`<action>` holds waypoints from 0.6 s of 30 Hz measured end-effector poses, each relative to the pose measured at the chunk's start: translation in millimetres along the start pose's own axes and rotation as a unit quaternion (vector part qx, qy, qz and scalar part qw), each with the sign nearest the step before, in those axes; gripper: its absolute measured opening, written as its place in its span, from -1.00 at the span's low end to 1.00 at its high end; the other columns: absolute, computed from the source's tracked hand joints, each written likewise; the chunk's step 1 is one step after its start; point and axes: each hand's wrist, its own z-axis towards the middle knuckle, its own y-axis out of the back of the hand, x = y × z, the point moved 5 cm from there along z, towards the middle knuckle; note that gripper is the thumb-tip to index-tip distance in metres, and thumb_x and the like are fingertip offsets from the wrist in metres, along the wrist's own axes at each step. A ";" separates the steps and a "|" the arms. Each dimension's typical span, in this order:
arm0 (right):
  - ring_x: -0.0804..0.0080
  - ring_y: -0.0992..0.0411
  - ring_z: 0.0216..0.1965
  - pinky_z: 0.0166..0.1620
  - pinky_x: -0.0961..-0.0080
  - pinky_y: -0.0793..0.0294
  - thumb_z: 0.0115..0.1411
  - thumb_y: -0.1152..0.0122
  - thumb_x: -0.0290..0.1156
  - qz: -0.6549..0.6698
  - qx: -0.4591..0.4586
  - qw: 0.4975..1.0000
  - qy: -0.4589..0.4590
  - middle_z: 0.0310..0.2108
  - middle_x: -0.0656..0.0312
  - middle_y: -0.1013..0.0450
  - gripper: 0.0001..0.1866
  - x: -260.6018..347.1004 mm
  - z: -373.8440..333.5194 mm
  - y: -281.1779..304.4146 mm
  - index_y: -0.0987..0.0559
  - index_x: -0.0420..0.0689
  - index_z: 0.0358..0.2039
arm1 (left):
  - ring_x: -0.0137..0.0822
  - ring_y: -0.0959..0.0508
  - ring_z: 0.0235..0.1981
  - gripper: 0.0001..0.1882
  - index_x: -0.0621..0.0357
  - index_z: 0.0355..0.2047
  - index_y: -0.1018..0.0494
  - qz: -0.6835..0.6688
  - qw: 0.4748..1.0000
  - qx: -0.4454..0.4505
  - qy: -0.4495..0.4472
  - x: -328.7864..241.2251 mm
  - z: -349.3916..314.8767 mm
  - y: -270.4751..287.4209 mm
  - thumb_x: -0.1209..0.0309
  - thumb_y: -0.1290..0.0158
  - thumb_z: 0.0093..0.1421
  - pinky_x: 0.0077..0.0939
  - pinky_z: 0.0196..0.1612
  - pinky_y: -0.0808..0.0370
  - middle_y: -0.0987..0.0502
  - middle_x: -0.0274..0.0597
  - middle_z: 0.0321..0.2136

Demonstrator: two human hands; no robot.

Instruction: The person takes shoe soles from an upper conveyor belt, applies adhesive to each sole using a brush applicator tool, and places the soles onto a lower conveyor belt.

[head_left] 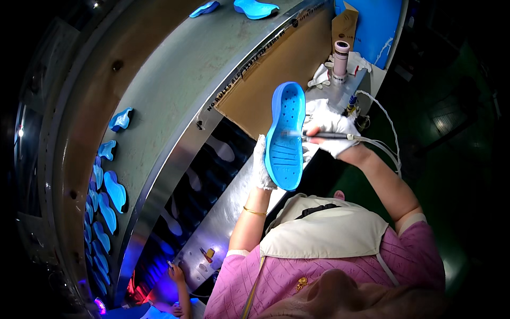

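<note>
A blue shoe sole (287,143) stands lengthwise in front of me, its grooved and dotted inner face turned up. My left hand (262,166), in a white glove, is closed around its left edge near the heel end. In my gloved right hand (330,127), whose fingertips are bare, is a thin dark-handled brush (328,136). A pale tube (380,144) runs from the rear of the brush. The blurred brush tip lies over the middle of the sole; whether it touches cannot be made out.
On the left, a curved grey conveyor (164,80) carries several blue soles (115,191). Cardboard (276,74) lines its near side. A pink bottle (340,61) and white gloves (320,76) rest at the far right. A co-worker's hand (176,274) shows at the lower left.
</note>
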 end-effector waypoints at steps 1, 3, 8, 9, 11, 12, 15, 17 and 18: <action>0.38 -0.47 -0.34 -0.23 0.48 -0.43 -0.03 -0.34 -0.61 -0.079 -0.007 0.995 0.057 -0.42 0.20 -0.49 -0.83 15.7 10.3 8.1 -0.56 -0.12 -0.41 | 0.19 -0.54 -0.13 -0.22 0.30 0.19 -0.18 0.047 0.999 -0.012 -0.001 1.8 -0.9 -4.9 -0.17 0.28 0.27 0.06 -0.02 -0.49 -0.44 0.24 -0.02; 0.28 -0.47 -0.31 -0.23 0.45 -0.43 -0.04 -0.30 -0.59 -0.157 0.010 0.981 0.111 -0.41 0.17 -0.48 -0.83 21.8 16.3 10.6 -0.56 -0.10 -0.40 | 0.21 -0.53 -0.13 -0.23 0.29 0.19 -0.18 0.012 1.000 -0.014 0.019 5.8 -1.7 -13.4 -0.17 0.28 0.27 0.09 0.00 -0.47 -0.44 0.24 -0.02; 0.22 -0.48 -0.33 -0.26 0.42 -0.49 -0.11 -0.30 -0.65 -0.248 0.232 0.935 0.100 -0.37 0.15 -0.49 -0.80 26.7 -5.6 -5.4 -0.54 -0.15 -0.43 | 0.08 -0.53 -0.09 -0.22 0.28 0.16 -0.23 0.058 0.998 -0.009 -0.031 -7.8 -4.1 9.8 -0.19 0.29 0.25 -0.03 0.01 -0.49 -0.46 0.15 -0.04; 0.22 -0.48 -0.33 -0.27 0.42 -0.49 -0.14 -0.31 -0.66 -0.218 0.261 0.937 0.082 -0.38 0.16 -0.49 -0.78 34.2 -9.0 -2.2 -0.54 -0.14 -0.43 | 0.06 -0.53 -0.08 -0.23 0.27 0.16 -0.22 0.073 0.997 0.008 -0.029 -9.0 -3.1 3.8 -0.19 0.28 0.25 -0.03 0.00 -0.50 -0.46 0.14 -0.03; 0.22 -0.48 -0.34 -0.27 0.43 -0.48 -0.14 -0.30 -0.68 -0.228 0.188 0.948 0.117 -0.41 0.16 -0.49 -0.78 43.0 2.8 8.6 -0.55 -0.13 -0.45 | 0.08 -0.53 -0.09 -0.22 0.26 0.19 -0.19 -0.017 1.000 -0.009 -0.025 -2.4 -4.8 -5.8 -0.19 0.28 0.25 -0.04 -0.02 -0.51 -0.44 0.14 -0.01; 0.21 -0.48 -0.34 -0.27 0.42 -0.47 -0.13 -0.30 -0.67 -0.228 0.150 0.952 0.135 -0.41 0.16 -0.49 -0.80 51.1 15.3 14.5 -0.54 -0.13 -0.45 | 0.09 -0.53 -0.09 -0.21 0.26 0.20 -0.18 0.020 0.999 -0.024 -0.032 -0.3 -5.5 -11.0 -0.20 0.27 0.24 -0.05 -0.02 -0.51 -0.44 0.15 0.00; 0.16 -0.47 -0.37 -0.30 0.41 -0.46 -0.08 -0.26 -0.63 -0.242 0.033 0.963 0.117 -0.45 0.14 -0.47 -0.86 50.7 32.2 24.7 -0.52 -0.16 -0.48 | 0.12 -0.53 -0.09 -0.16 0.27 0.22 -0.15 0.051 0.997 -0.048 -0.029 2.7 -8.2 -19.2 -0.23 0.25 0.22 -0.07 -0.03 -0.52 -0.43 0.18 0.00; 0.16 -0.48 -0.36 -0.29 0.39 -0.46 -0.07 -0.27 -0.62 -0.322 0.107 0.930 0.140 -0.45 0.16 -0.47 -0.86 41.1 27.7 23.2 -0.52 -0.14 -0.47 | 0.11 -0.52 -0.08 -0.14 0.28 0.21 -0.16 0.073 0.997 -0.010 -0.015 1.7 -5.5 -16.0 -0.25 0.24 0.20 -0.08 -0.04 -0.52 -0.43 0.19 0.00; 0.16 -0.48 -0.35 -0.28 0.37 -0.47 -0.08 -0.28 -0.62 -0.325 0.146 0.920 0.163 -0.44 0.19 -0.48 -0.84 51.0 26.1 16.2 -0.53 -0.11 -0.46 | 0.10 -0.52 -0.08 -0.13 0.29 0.21 -0.17 0.106 0.993 -0.036 -0.026 -2.6 -7.9 -9.3 -0.26 0.23 0.19 -0.08 -0.05 -0.53 -0.43 0.18 -0.01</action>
